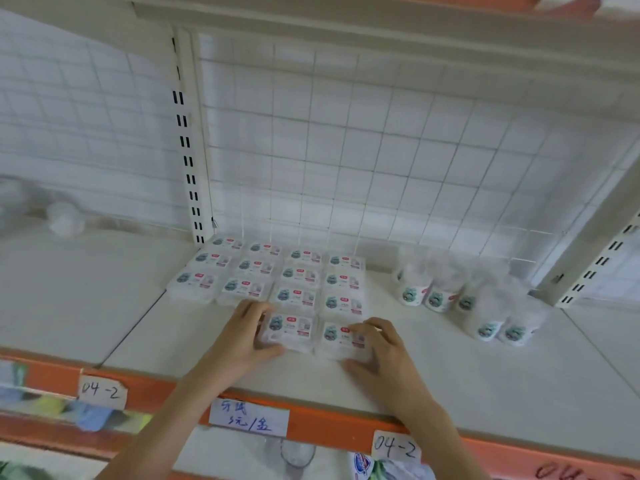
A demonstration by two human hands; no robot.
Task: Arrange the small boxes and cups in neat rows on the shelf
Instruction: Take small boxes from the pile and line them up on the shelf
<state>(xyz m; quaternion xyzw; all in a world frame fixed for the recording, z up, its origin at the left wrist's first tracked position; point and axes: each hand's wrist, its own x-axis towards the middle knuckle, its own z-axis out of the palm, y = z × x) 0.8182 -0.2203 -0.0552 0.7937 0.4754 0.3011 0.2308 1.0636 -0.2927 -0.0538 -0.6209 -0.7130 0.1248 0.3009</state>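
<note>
Squaring front row near shelf [450,375] front edge: left hand [242,336] grips left box [289,330], right hand [377,348] grips right box [341,339]. Next: align both, then cups [464,299].

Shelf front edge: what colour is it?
Orange, with white handwritten paper labels; the shelf edge shows plainly in the head view.

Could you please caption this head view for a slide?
Left hand and right hand align two front boxes beside cups.
</note>
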